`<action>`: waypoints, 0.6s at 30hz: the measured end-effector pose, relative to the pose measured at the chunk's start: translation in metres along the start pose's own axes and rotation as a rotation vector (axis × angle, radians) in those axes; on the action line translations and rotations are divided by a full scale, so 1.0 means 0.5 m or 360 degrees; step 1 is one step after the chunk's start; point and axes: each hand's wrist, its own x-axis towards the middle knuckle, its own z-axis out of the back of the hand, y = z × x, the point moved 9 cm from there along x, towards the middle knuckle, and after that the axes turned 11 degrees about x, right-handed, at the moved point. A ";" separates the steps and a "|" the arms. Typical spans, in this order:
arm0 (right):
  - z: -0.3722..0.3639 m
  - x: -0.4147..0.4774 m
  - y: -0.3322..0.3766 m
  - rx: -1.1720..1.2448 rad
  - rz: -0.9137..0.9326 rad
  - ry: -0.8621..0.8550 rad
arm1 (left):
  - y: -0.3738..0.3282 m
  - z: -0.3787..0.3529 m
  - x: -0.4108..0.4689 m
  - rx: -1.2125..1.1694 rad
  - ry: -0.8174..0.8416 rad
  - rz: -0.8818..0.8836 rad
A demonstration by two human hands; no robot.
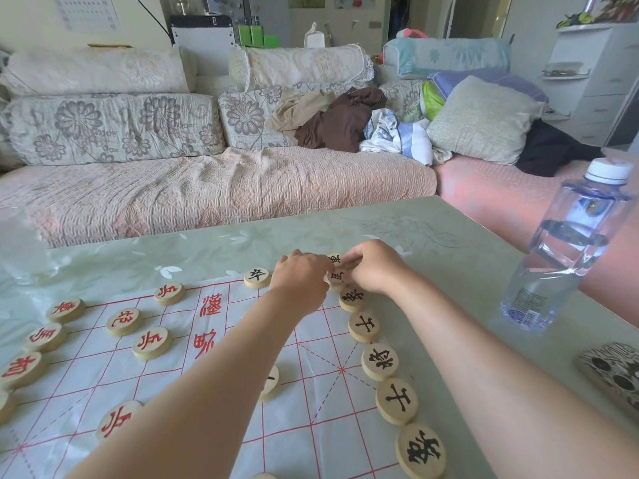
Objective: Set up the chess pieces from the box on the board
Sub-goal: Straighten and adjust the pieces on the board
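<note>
A thin white sheet printed with red grid lines is serving as the xiangqi board (304, 402), and it is lying flat on a glossy pale green table (449, 243) with a faint flower pattern. The pieces are round, flat wooden discs with carved characters. The black-lettered pieces (380, 361) are standing in a curved row along the right edge of the board, and the red-lettered pieces (152, 342) are sitting on the left part. One more black-lettered piece (257, 277) is lying alone at the far edge.

Both bare arms are stretching forward across the board, and the two hands are meeting at its far right corner. The left hand (301, 281) is curling with its knuckles up, and its fingertips are touching a black-lettered disc (338, 276) there. The right hand (375, 266) is arching over the same spot, its fingers bent down onto this disc and another disc (334, 259) just behind it. I cannot tell which hand is really gripping them.

A clear plastic water bottle (567, 250) with a white cap is standing on the table at the right. A patterned phone (612, 371) is lying near the right edge.
</note>
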 end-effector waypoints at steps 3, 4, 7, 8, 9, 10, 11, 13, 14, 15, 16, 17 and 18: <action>0.011 0.002 -0.011 -0.0033 0.0018 -0.0070 | 0.003 -0.001 0.003 -0.0039 0.0004 0.0027; 0.014 0.001 -0.014 -0.0030 0.0024 -0.0074 | 0.002 -0.003 0.003 -0.0053 0.0004 0.0026; 0.019 -0.002 -0.021 -0.0014 0.0013 -0.0062 | -0.002 -0.004 0.003 -0.0068 -0.0010 0.0022; 0.019 -0.001 -0.022 -0.0017 0.0014 -0.0052 | -0.001 -0.005 0.003 -0.0079 -0.0015 0.0029; 0.020 -0.001 -0.022 -0.0018 0.0017 -0.0045 | 0.001 -0.006 0.002 -0.0106 -0.0022 0.0041; 0.020 -0.002 -0.022 -0.0015 0.0024 -0.0037 | 0.004 -0.007 0.001 -0.0147 -0.0032 0.0059; 0.020 -0.004 -0.020 -0.0013 0.0037 -0.0027 | 0.008 -0.008 0.000 -0.0189 -0.0046 0.0077; 0.017 -0.007 -0.018 -0.0012 0.0060 -0.0002 | 0.012 -0.010 0.000 -0.0236 -0.0072 0.0099; 0.016 -0.007 -0.018 -0.0011 0.0059 0.0011 | 0.013 -0.010 0.000 -0.0251 -0.0081 0.0105; 0.015 -0.008 -0.018 -0.0013 0.0054 0.0021 | 0.013 -0.011 0.000 -0.0267 -0.0090 0.0107; 0.015 -0.009 -0.017 -0.0022 0.0052 0.0028 | 0.013 -0.012 0.001 -0.0284 -0.0095 0.0106; 0.015 -0.009 -0.017 -0.0032 0.0056 0.0034 | 0.012 -0.013 0.000 -0.0293 -0.0099 0.0101; 0.015 -0.009 -0.015 -0.0033 0.0063 0.0038 | 0.012 -0.014 0.001 -0.0289 -0.0101 0.0095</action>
